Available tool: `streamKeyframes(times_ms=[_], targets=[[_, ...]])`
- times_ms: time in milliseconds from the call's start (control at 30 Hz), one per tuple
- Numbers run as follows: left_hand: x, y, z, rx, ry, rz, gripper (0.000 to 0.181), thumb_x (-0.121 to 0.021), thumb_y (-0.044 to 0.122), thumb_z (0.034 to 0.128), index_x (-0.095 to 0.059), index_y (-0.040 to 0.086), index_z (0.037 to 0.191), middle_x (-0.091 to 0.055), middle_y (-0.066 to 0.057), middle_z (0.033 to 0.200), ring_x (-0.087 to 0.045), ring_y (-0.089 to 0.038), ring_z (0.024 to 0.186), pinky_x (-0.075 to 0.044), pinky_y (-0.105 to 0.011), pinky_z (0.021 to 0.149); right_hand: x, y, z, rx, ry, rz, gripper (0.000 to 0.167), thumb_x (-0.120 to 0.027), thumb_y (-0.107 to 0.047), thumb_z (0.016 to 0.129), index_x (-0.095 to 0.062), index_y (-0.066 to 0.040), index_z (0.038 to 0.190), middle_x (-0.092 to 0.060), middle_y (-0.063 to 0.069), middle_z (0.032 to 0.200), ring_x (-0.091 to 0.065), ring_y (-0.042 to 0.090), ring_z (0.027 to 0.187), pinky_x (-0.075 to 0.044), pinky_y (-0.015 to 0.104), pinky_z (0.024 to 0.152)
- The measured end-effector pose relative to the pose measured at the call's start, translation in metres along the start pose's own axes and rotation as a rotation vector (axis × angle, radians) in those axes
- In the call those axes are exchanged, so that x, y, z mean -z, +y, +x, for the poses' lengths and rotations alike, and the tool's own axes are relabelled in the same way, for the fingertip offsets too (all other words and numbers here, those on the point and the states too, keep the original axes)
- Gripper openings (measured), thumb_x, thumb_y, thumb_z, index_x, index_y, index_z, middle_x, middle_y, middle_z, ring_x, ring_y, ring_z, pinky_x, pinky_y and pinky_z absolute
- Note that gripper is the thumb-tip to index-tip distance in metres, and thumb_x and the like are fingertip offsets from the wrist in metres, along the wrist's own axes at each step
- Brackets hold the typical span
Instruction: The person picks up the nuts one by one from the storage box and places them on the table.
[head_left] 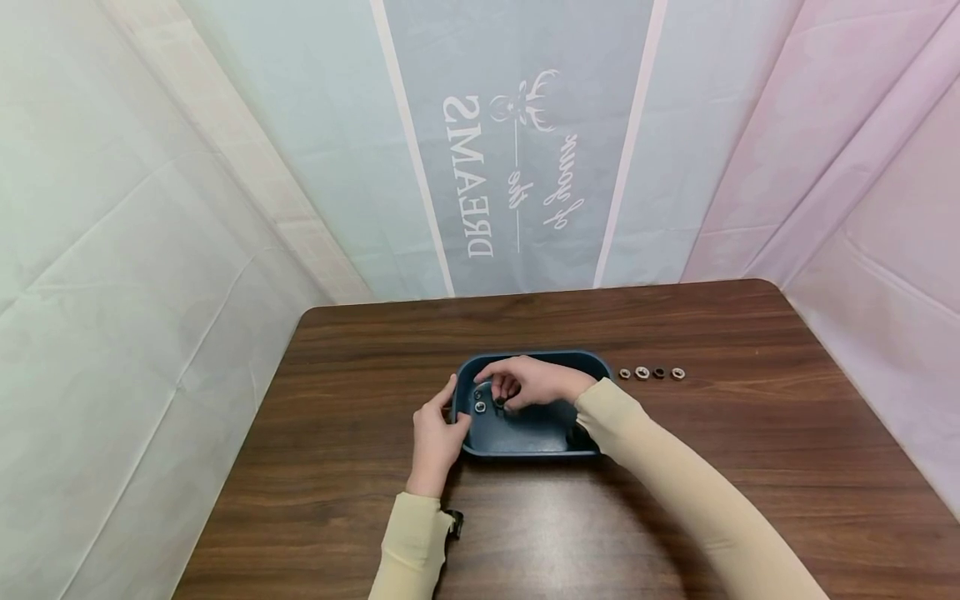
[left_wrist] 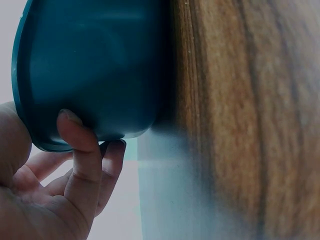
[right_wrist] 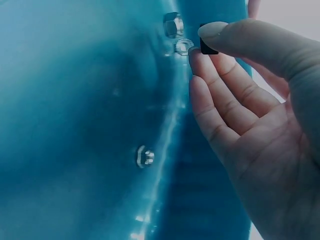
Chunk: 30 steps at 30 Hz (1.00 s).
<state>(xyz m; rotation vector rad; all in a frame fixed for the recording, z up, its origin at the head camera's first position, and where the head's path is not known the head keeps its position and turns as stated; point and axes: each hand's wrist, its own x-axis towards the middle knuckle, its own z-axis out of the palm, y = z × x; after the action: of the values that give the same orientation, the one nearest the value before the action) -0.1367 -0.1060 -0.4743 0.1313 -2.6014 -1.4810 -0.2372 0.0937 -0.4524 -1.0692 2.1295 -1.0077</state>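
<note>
Nearest us, two pale sleeves come in over the dark wooden desk, a black device at the left wrist. The left hand grips the left edge of the blue tray, its thumb at the rim and its other fingers outside the wall.

Inside the tray, towards its left edge, we see the right hand pinching a small black piece between thumb and fingers. Close by, on the tray's floor, the right wrist view shows us a hex nut and a toothed ring almost touching, with a flanged nut well apart from them.

Beyond the tray's right edge, level with its far right corner, four small ring-shaped pieces lie on the desk in a row, the third one black. We judge the work to be partway: four pieces are lined up outside, one is between the fingers, and at least three lie loose in the tray. The arm may hide more from us.

Behind the desk's far edge hangs a grey-blue cloth with mirrored lettering.
</note>
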Motion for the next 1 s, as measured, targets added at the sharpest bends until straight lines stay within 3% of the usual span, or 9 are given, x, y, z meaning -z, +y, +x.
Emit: streamKeyframes(times_ms=[400,500,633,1000], targets=[[0.000,0.000,0.000,-0.003,0.002,-0.008,0.061,-0.066,-0.004,0.0783,-0.055,0.013,0.136,-0.068,-0.013,0.103,-0.060,-0.019,0.076,-0.047,-0.027,0.052,0.011,-0.009,-0.010,0.069,0.044,0.006,0.037,-0.068,0.000,0.085,-0.060,-0.002,0.121,-0.061,0.003,0.098,-0.059,0.015,0.088,-0.050,0.031,0.080],[0.001,0.000,0.001,-0.007,0.004,-0.003,0.061,-0.066,-0.004,0.0783,-0.055,0.013,0.136,-0.068,-0.013,0.104,-0.060,-0.019,0.076,-0.047,-0.027,0.052,0.014,-0.013,-0.014,0.091,0.056,0.003,0.034,-0.068,-0.001,0.085,-0.061,-0.007,0.118,-0.061,0.002,0.099,-0.058,0.014,0.088,-0.050,0.030,0.081],[0.001,0.000,0.001,-0.011,0.007,-0.001,0.061,-0.066,-0.005,0.0778,-0.056,0.012,0.136,-0.068,-0.013,0.105,-0.059,-0.019,0.074,-0.047,-0.027,0.052,0.017,-0.019,-0.020,0.107,0.067,0.010,0.032,-0.068,-0.001,0.085,-0.062,-0.014,0.114,-0.062,0.001,0.099,-0.058,0.014,0.089,-0.050,0.031,0.081],[0.001,0.002,0.002,0.009,-0.002,0.004,0.061,-0.067,-0.004,0.0791,-0.055,0.013,0.137,-0.067,-0.013,0.107,-0.058,-0.020,0.074,-0.047,-0.027,0.052,0.019,-0.027,-0.037,0.155,0.101,0.036,0.033,-0.068,-0.004,0.086,-0.061,-0.015,0.116,-0.061,0.001,0.099,-0.058,0.016,0.089,-0.050,0.037,0.082]])
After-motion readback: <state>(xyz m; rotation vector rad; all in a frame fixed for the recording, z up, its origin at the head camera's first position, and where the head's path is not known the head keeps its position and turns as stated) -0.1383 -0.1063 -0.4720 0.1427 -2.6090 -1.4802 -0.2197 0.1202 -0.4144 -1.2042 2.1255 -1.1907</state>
